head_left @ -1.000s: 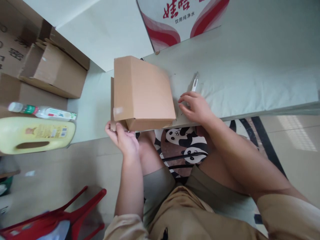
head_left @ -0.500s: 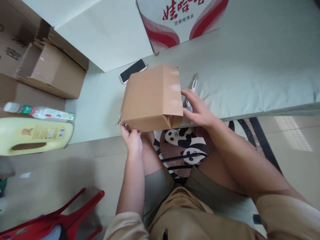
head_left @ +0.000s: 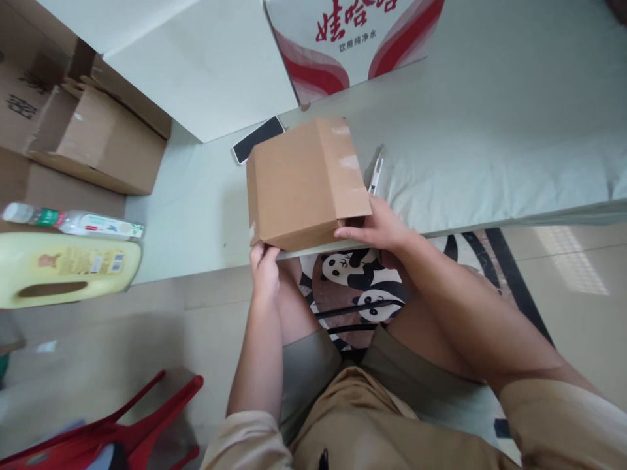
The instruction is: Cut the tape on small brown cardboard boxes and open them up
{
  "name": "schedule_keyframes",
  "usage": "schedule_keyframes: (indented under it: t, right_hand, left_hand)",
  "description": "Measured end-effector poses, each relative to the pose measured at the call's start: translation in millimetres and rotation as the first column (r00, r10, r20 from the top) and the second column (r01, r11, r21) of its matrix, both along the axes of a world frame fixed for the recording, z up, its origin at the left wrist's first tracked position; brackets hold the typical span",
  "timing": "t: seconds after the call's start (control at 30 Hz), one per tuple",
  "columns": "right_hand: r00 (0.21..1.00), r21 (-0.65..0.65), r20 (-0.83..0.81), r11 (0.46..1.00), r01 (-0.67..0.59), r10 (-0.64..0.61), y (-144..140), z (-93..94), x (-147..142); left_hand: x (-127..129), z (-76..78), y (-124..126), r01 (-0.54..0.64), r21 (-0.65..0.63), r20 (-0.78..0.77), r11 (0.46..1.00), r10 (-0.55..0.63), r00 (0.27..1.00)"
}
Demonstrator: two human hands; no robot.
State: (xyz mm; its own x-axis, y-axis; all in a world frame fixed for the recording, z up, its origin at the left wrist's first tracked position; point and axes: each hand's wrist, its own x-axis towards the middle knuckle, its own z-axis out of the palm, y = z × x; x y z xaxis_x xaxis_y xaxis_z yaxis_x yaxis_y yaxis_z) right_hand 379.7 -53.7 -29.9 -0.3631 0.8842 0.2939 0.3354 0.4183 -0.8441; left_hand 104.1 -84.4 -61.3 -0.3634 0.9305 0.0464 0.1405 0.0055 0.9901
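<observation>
A brown cardboard box (head_left: 294, 176) rests at the front edge of the covered table, its right flap (head_left: 349, 163) slanting outward with whitish tape marks. My left hand (head_left: 265, 266) grips its lower front-left corner, fingers curled and partly hidden beneath. At the front-right corner my right hand (head_left: 379, 225) is closed on the box, thumb along the front face and the other fingers behind the flap. A gap shows under the flap beside that thumb. Just beyond my right hand lies a white box cutter (head_left: 377, 171). Behind the box a phone (head_left: 258, 139) lies face up.
A large white box (head_left: 206, 72) and a red-and-white water carton (head_left: 360, 49) stand at the back. To the left are an open cardboard box (head_left: 105, 140), a clear bottle (head_left: 98, 224) and a yellow jug (head_left: 112, 261). A red stool (head_left: 147, 418) stands on the floor.
The box has tipped down toward the table and turned slightly. My right hand has moved from the flap's side to the front-right corner. My left hand has shifted slightly right along the corner.
</observation>
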Motion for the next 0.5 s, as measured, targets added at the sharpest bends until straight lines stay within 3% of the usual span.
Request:
schedule_keyframes:
  t: [0.1, 0.23, 0.33, 0.5]
  right_hand:
    - [1.000, -0.065, 0.003, 0.997, 0.029, -0.029, -1, -0.7, -1]
    - [0.993, -0.103, -0.011, 0.987, 0.119, -0.121, -1, -4.3, -3]
    - [0.982, -0.109, -0.028, 0.977, 0.182, -0.186, 0, -6.1, -5]
    - [0.971, -0.143, -0.030, 0.963, 0.230, -0.237, -2, -4.1, -8]
  left_hand:
    - [-2, 1.9, -1, 0.024, 0.030, 0.030, 0.999, -0.024, 0.999]
    - [-2, 7.9, -3, 0.051, 0.042, -0.075, 0.998, -0.048, 0.996]
    - [-2, 11.6, -2, -0.026, 0.045, -0.156, 0.999, 0.033, 0.987]
    - [-5, 13.1, 0, -0.146, -0.001, -0.141, 0.989, 0.144, 0.980]
